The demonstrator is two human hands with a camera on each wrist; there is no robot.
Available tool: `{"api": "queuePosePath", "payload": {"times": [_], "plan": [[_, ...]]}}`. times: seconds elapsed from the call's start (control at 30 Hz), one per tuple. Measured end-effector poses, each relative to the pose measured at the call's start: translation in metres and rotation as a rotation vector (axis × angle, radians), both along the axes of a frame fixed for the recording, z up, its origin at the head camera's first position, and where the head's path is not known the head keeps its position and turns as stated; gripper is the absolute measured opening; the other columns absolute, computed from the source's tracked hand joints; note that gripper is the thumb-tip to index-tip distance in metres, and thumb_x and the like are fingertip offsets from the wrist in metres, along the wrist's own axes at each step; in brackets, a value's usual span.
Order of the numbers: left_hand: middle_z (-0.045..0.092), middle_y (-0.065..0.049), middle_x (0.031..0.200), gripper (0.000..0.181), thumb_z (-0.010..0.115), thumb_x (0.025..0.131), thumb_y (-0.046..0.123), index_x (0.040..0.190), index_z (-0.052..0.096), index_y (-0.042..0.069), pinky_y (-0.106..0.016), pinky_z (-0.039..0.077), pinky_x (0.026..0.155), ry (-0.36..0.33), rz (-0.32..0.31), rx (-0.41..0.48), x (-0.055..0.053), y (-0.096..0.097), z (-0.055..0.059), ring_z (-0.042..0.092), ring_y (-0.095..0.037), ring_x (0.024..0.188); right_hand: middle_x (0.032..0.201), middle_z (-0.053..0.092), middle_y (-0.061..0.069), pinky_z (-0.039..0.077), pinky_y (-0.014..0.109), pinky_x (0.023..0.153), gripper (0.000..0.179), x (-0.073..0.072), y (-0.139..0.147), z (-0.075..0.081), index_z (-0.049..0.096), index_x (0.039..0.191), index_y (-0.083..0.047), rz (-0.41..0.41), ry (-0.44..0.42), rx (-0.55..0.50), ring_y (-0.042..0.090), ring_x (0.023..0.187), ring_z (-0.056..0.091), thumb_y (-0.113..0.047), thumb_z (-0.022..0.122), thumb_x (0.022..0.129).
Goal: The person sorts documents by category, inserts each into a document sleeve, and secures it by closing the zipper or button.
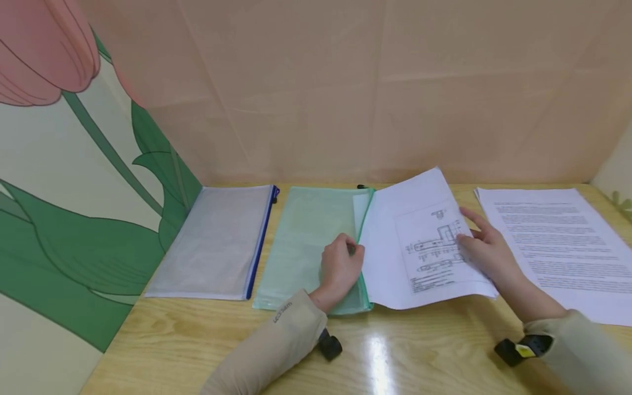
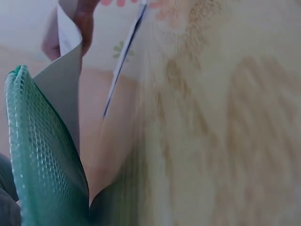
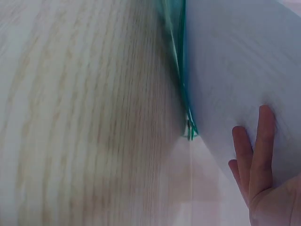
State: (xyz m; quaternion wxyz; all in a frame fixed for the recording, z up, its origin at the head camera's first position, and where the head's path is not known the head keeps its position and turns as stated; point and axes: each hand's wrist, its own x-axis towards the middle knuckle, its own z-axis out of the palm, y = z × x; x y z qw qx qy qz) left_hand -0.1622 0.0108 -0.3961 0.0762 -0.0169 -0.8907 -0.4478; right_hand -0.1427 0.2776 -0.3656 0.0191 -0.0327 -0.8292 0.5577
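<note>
A translucent green mesh zipper pouch (image 1: 301,236) lies on the table in the middle of the head view. My left hand (image 1: 340,269) pinches its right edge, fingers curled; the left wrist view shows this mesh edge (image 2: 47,160) lifted. Printed paper sheets (image 1: 390,247) with a line drawing stand partly inside the pouch's opening, their right side raised off the table. My right hand (image 1: 486,255) grips them at the right edge, thumb on the printed face. In the right wrist view, fingers (image 3: 265,141) spread against the back of the paper (image 3: 225,61).
To the left lies a whitish zipper pouch (image 1: 212,241) with a blue zipper edge. A stack of printed text sheets (image 1: 563,241) lies at the right. The wooden table (image 1: 163,340) meets a beige backdrop (image 1: 316,109) behind, and a flower-painted wall (image 1: 113,142) stands left.
</note>
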Motion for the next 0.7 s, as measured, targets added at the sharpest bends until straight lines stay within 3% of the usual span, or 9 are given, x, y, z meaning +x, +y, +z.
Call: {"api": "queuePosePath", "payload": {"times": [0.1, 0.23, 0.33, 0.53, 0.7], "plan": [[0.069, -0.003, 0.084, 0.007, 0.062, 0.088, 0.018, 0.087, 0.064, 0.011, -0.026, 0.048, 0.062, 0.005, 0.023, 0.002, 0.001, 0.001, 0.000, 0.059, -0.013, 0.067, 0.090, 0.059, -0.013, 0.053, 0.026, 0.056, 0.062, -0.001, -0.004, 0.001, 0.019, 0.154, -0.012, 0.002, -0.016, 0.013, 0.003, 0.068, 0.063, -0.012, 0.046, 0.098], [0.070, -0.003, 0.084, 0.007, 0.063, 0.087, 0.018, 0.085, 0.065, 0.012, -0.026, 0.048, 0.062, 0.025, 0.036, 0.008, 0.002, 0.002, 0.001, 0.059, -0.013, 0.066, 0.108, 0.059, 0.021, 0.054, 0.029, 0.056, 0.063, -0.003, -0.005, 0.010, 0.015, 0.153, -0.008, 0.010, -0.042, 0.062, 0.005, 0.067, 0.063, -0.013, 0.044, 0.098], [0.070, -0.003, 0.081, 0.007, 0.063, 0.086, 0.017, 0.083, 0.065, 0.011, -0.025, 0.047, 0.060, 0.044, 0.032, 0.011, 0.003, 0.002, 0.002, 0.058, -0.012, 0.063, 0.117, 0.053, 0.035, 0.053, 0.028, 0.054, 0.062, -0.006, -0.004, 0.020, 0.016, 0.152, -0.004, 0.024, -0.012, 0.115, 0.003, 0.066, 0.062, -0.010, 0.043, 0.097], [0.071, -0.002, 0.080, 0.006, 0.065, 0.085, 0.017, 0.083, 0.068, 0.011, -0.024, 0.047, 0.059, 0.073, 0.075, 0.034, 0.002, 0.006, 0.000, 0.060, -0.013, 0.064, 0.120, 0.049, 0.045, 0.051, 0.024, 0.054, 0.060, -0.005, -0.014, 0.030, 0.018, 0.151, -0.001, 0.056, 0.073, 0.160, -0.003, 0.067, 0.059, -0.007, 0.039, 0.095], [0.072, -0.002, 0.082, 0.004, 0.070, 0.082, 0.015, 0.083, 0.072, 0.012, -0.028, 0.050, 0.065, 0.081, 0.121, 0.103, 0.002, 0.011, -0.003, 0.065, -0.016, 0.074, 0.130, 0.044, 0.042, 0.052, 0.027, 0.057, 0.062, -0.002, -0.025, 0.022, 0.014, 0.154, -0.009, 0.018, -0.031, 0.113, -0.001, 0.070, 0.059, -0.013, 0.039, 0.097]]}}
